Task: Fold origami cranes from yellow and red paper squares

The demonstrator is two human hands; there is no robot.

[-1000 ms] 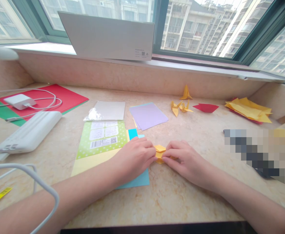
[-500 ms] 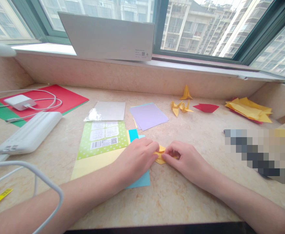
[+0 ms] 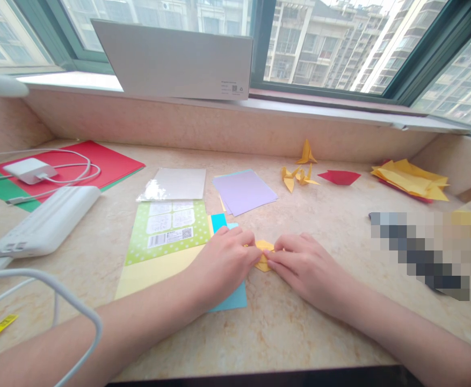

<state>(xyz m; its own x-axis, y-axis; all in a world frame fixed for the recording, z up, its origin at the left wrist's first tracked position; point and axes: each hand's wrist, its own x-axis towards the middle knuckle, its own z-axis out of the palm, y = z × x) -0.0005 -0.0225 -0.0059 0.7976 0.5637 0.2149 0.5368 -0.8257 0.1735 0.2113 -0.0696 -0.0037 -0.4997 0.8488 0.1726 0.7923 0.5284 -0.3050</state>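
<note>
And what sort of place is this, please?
Probably a work corner in a home: a window overlooks multi-storey buildings, and the marble-patterned worktop holds purple paper.

Folded yellow paper [image 3: 264, 266] between left grip [image 3: 230, 260] and right grip [image 3: 306, 263] on marbled counter [image 3: 295, 338]

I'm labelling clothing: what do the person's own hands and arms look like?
Left hand and right hand are bare: no gloves, rings or watch visible. Left forearm and right forearm show no sleeves. A thick white round cable crosses before the left forearm.
</note>
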